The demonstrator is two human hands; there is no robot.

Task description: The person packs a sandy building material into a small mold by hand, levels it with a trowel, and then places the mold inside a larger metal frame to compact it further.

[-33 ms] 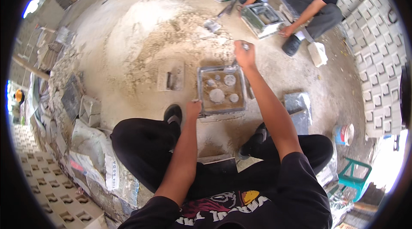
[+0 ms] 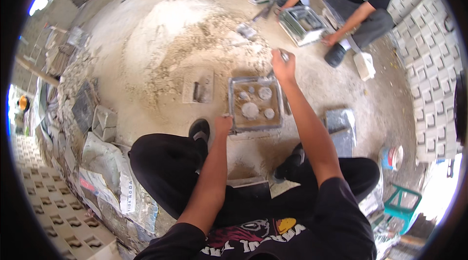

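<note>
Between my feet lies a square grey metal mould (image 2: 258,126). Brown sandy mix fills it, with several round pale discs, such as the large disc (image 2: 250,110), showing at the surface. My left hand (image 2: 224,124) is closed at the mould's near left corner; what its fingers grip there is hidden. My right hand (image 2: 283,67) makes a fist just beyond the far right corner. A small bit of grey metal shows at its top, perhaps a handle, but its kind cannot be made out. Left of the mould lies a flat plate with a dark handle (image 2: 197,91).
A pile of pale powder and sand (image 2: 180,28) spreads ahead. At far right a crouching person (image 2: 360,1) holds another metal mould (image 2: 303,22). Grey plates (image 2: 340,126), a bucket (image 2: 391,157) and a green stool (image 2: 402,201) stand right. Blocks with openings (image 2: 423,79) are stacked beyond.
The whole view has shifted slightly, so the scene sits a little further right. Both hands keep about the same places at the mould.
</note>
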